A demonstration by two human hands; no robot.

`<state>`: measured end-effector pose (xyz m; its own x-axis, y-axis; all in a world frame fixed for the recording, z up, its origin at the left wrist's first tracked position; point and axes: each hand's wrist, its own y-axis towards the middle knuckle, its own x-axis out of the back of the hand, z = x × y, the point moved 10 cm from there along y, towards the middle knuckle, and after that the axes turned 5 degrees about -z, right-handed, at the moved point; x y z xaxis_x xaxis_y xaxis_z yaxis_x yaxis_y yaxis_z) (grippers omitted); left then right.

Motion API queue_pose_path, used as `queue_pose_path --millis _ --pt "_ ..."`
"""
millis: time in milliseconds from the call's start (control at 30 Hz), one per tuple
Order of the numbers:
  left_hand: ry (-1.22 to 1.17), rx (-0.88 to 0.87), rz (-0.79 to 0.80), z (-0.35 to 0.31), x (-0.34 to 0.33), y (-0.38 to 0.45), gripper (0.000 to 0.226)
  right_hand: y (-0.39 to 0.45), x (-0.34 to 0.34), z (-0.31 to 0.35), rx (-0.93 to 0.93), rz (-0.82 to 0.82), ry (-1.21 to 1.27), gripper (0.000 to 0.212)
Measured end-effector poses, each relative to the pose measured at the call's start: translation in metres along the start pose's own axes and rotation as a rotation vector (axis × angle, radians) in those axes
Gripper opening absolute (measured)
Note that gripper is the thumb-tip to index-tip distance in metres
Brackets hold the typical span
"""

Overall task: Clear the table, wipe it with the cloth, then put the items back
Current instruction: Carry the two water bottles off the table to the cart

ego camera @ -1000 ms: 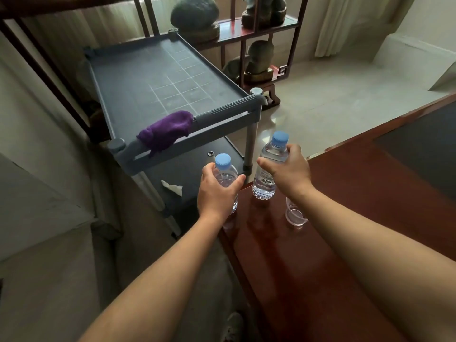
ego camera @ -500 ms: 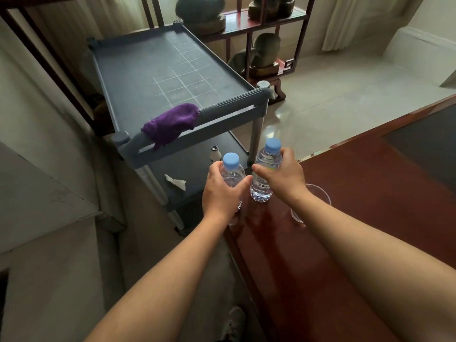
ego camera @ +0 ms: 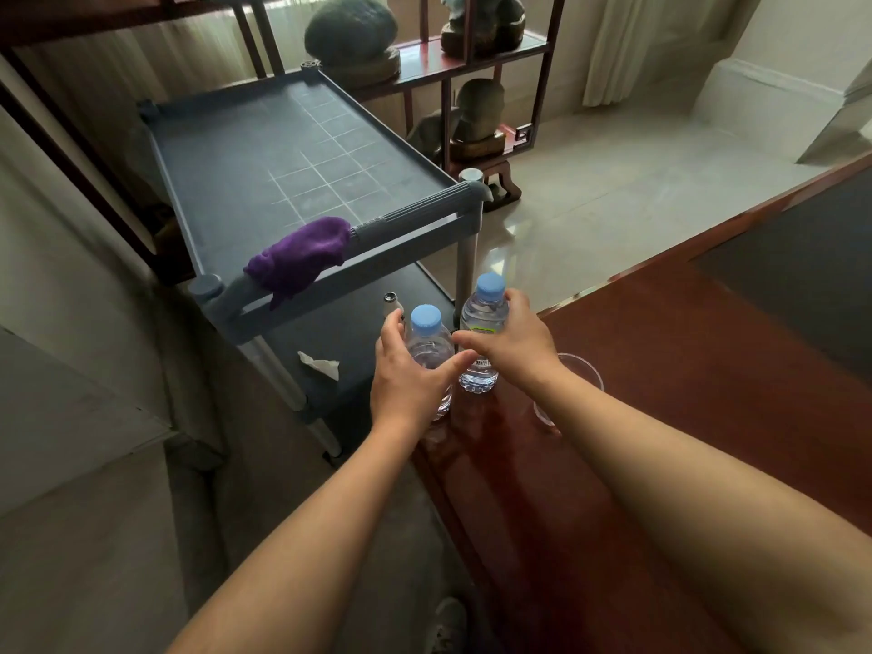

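Gripping one bottle each: left hand [ego camera: 409,382] wraps the left bottle [ego camera: 427,344], thumb on the right side, fingers curled round the far side; right hand [ego camera: 512,344] wraps the right bottle [ego camera: 483,323] around its label, cap clear above the knuckles. Both bottles upright, long axis vertical, just beside each other, nearly touching.

Key relation: cart [ego camera: 292,148] lies ahead and left of both hands. Its top tray is up and forward of the hands; lower shelf [ego camera: 349,332] sits directly beyond the left hand. Left hand is nearer the cart. Can't tell whether the bottle bases touch the table [ego camera: 660,370] or hover just off it; left bottle is at the table's near-left edge.

Cloth [ego camera: 302,254], purple, hangs on the cart handle, up and left of the left hand, well apart. Clear cup [ego camera: 578,375] stands on the table just behind the right wrist, partly hidden by the forearm.

Judgement: clearing step, bottles probably headed for the cart. Cup not yet cleared, wipe not yet begun. Risk: right forearm clipping the cup.

Surface: glossy red-brown wood, reflective. Room: pale tiled floor, dark wood shelf [ego camera: 472,77] with stone ornaments behind the cart.
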<state>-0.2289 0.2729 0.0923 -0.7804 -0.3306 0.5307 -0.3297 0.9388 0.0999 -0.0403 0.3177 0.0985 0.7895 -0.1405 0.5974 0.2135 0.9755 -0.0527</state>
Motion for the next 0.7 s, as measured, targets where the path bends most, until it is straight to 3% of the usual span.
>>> queue_pose_path --millis 133,333,500,700 --pt "-0.010 -0.037 -0.008 -0.017 0.017 0.000 0.111 -0.004 0.017 0.005 0.013 -0.013 -0.082 0.090" --pt "0.318 -0.360 -0.118 -0.101 0.048 0.009 0.088 -0.016 0.075 0.014 0.068 -0.105 -0.295 0.069" --pt "0.650 -0.635 0.036 -0.176 0.002 -0.007 0.064 -0.038 0.142 0.006 0.090 -0.237 -0.511 0.060" --pt "0.669 -0.860 0.191 -0.249 -0.075 -0.061 0.060 -0.068 0.224 -0.025 0.017 -0.372 -0.615 0.060"
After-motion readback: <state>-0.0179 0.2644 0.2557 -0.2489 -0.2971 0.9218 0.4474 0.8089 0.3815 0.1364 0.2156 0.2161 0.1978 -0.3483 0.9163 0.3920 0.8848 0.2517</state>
